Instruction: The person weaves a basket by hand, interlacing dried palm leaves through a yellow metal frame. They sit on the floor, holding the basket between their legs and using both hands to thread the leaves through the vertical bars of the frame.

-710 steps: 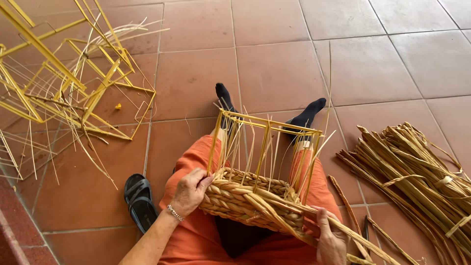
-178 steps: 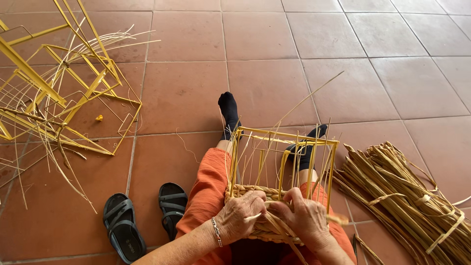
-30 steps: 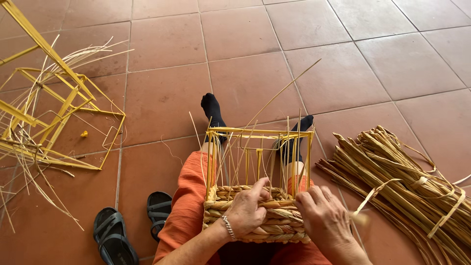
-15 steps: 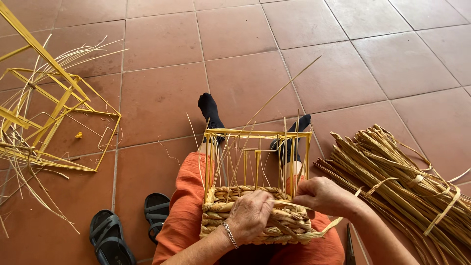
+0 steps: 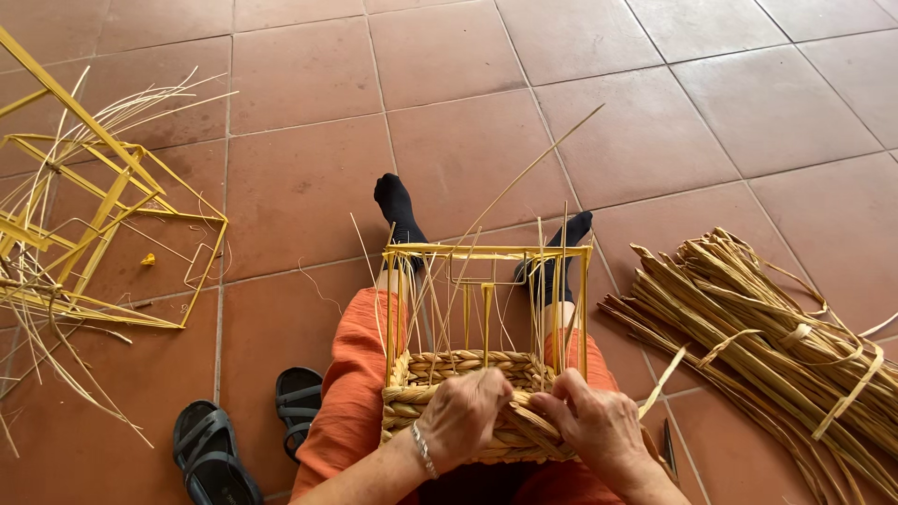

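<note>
A half-woven basket (image 5: 468, 374) rests on my lap, with a yellow wire frame (image 5: 486, 252) standing above its braided straw rows. My left hand (image 5: 465, 416) presses on the near woven wall, a bracelet at the wrist. Touching it from the right, my right hand (image 5: 594, 425) pinches a flat straw strand (image 5: 662, 383) that curls out to the right. Thin upright straw spokes rise inside the frame. My legs in orange trousers and black socks stretch out under the basket.
A bundle of tied straw strands (image 5: 776, 346) lies on the tiled floor to the right. Bare yellow wire frames with loose straws (image 5: 94, 234) sit at the left. Two black sandals (image 5: 253, 430) lie beside my left leg. A dark tool (image 5: 669, 449) lies by my right thigh.
My right hand has come back from the right side to the near wall of the basket, beside my left hand. The strand it holds now lies against the weave.
</note>
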